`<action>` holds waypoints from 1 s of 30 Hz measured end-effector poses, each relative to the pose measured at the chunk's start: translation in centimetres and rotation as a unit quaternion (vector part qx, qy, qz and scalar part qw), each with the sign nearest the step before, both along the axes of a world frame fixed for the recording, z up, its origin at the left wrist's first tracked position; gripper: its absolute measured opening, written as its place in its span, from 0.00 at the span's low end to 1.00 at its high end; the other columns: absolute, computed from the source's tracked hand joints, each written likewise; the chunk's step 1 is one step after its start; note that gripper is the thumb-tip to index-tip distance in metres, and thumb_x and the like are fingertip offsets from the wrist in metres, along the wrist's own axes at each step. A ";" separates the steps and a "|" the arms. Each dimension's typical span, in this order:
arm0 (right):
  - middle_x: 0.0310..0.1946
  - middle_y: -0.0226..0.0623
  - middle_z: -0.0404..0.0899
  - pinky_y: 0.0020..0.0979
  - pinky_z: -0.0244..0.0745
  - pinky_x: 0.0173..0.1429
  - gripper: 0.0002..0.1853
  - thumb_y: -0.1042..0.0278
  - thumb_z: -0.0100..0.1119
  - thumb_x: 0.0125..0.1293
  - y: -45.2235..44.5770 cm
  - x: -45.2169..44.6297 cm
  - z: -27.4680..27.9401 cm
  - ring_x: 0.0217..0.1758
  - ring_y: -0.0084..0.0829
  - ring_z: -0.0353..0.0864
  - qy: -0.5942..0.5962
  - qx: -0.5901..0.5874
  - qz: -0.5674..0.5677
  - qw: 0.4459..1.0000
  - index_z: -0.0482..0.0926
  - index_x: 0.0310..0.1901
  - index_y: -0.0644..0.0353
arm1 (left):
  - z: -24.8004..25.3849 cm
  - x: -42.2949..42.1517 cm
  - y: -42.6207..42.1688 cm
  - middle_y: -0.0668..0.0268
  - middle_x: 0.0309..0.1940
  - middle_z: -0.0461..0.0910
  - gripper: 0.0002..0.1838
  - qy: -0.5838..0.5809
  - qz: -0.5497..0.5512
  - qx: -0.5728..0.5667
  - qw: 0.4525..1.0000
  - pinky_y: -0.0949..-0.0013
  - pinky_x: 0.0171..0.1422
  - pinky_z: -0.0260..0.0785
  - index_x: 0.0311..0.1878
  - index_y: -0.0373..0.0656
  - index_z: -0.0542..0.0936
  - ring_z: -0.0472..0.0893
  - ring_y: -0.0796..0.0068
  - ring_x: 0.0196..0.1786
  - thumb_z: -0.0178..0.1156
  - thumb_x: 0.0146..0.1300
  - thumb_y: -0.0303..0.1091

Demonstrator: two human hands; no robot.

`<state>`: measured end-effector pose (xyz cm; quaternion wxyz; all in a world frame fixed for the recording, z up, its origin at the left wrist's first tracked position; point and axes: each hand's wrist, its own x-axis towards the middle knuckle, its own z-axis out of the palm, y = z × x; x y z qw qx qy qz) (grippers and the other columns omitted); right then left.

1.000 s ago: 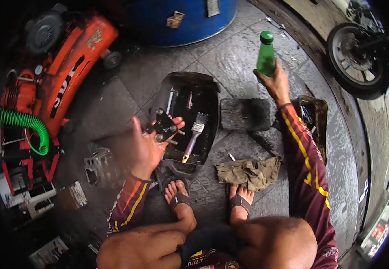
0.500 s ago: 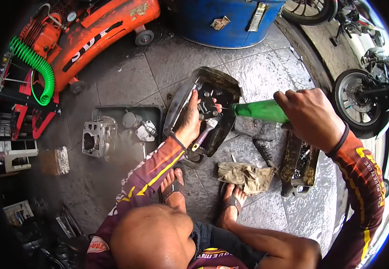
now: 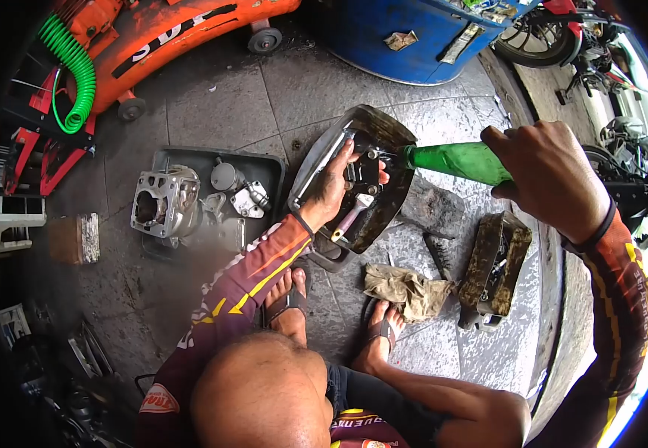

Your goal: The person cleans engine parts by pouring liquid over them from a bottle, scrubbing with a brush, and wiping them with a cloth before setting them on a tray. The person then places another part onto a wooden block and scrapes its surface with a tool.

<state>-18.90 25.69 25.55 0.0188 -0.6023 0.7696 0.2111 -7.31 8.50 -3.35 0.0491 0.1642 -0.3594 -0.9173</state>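
Note:
My left hand is wrapped round a dark metal engine part with bolt holes, above a cut-open oily plastic container. A paintbrush leans inside that container, its bristles near the part. My right hand grips a green bottle by its wide end. The bottle lies nearly level, with its mouth pointing left at the container's right side, close to the part. Whether liquid flows from it I cannot make out.
Left of the container, a grey tray holds several metal engine parts, including a cylinder block. A crumpled rag, a dirty cut jug and a wooden block lie around my feet. Beyond stand an orange compressor and a blue drum.
My view has shifted, so the floor items appear displaced. Both hands keep their grips on the engine part and the green bottle, and the bottle stays tipped toward the container.

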 end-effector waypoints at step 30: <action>0.37 0.42 0.79 0.44 0.69 0.50 0.36 0.61 0.78 0.44 -2.1 1.5 -0.3 0.45 0.47 0.78 -0.052 0.050 -0.020 0.997 0.71 0.55 0.61 | -0.9 0.5 -0.9 0.71 0.42 0.84 0.15 0.034 -0.015 -0.068 0.997 0.74 0.54 0.71 0.53 0.42 0.82 0.80 0.82 0.44 0.63 0.63 0.29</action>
